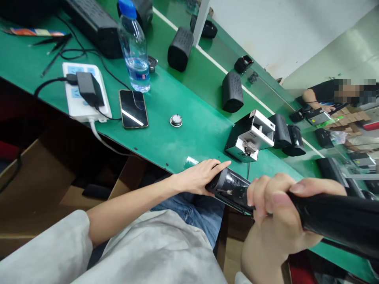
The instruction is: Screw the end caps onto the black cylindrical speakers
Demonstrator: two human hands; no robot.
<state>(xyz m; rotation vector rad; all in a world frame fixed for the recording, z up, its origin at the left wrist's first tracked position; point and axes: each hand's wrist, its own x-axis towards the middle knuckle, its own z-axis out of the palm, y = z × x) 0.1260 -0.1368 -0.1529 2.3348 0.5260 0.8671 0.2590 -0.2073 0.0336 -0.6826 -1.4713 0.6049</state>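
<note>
My left hand (199, 176) grips the end of a black cylindrical speaker body (229, 188) held just off the near edge of the green workbench (183, 94). My right hand (280, 215) is wrapped around a black power screwdriver (334, 223), whose tip reaches the speaker's side near a screw. Both hands hover over my lap, close to each other.
On the bench lie a phone (133, 108), a water bottle (134, 47), a white power strip (77, 92) with a plugged adapter, a small round metal part (175, 120), a white screw feeder box (250, 136) and several black speakers (232, 91). Another person's arm (314, 98) works at far right.
</note>
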